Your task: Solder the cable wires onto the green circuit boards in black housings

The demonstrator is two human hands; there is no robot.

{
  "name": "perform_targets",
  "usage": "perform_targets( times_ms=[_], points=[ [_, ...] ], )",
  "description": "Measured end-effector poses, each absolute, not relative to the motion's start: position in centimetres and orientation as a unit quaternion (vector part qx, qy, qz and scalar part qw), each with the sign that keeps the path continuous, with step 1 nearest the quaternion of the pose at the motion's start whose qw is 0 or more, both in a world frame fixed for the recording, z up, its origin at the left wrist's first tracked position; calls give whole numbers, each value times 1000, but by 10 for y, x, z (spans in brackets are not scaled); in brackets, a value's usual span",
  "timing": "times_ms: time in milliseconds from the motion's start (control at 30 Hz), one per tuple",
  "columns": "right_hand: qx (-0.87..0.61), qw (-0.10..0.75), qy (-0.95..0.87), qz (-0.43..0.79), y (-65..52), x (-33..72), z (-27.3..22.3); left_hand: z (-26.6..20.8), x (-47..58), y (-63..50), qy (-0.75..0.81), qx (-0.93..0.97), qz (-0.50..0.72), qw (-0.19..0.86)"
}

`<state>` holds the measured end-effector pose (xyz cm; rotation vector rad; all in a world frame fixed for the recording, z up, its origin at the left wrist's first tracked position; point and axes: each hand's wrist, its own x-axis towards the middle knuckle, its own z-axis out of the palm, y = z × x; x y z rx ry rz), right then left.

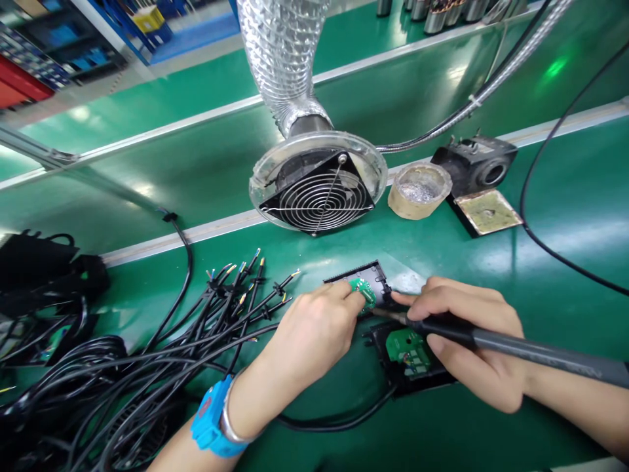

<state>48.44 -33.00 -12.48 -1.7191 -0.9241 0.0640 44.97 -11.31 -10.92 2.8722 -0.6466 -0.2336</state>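
The left hand pinches a small green board at the edge of a black case on the green table. The right hand is closed around a soldering iron, tip at the board – a second board lies below. Black cables pile to the left – fan behind

Bright overhead light gives white glare patches on the green bench. Shadows are soft. Wide-angle distortion bends the frame's edges, and the upper left shelves look blurred.
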Motion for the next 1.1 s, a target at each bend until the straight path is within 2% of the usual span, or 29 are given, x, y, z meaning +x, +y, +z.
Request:
perform_targets(
  times_ms=[233, 733, 1100],
  points=[
    [-720, 564, -403, 36, -331, 488, -124, -112, 448, -111, -195, 968, -100, 123],
    [-720, 545, -422, 72, -332, 495, -124, -114, 445, -112, -252, 964, -63, 55],
    [-721, 543, -422, 83, -331, 497, -122, -117, 449, -110, -228, 965, -91, 95]
  ],
)
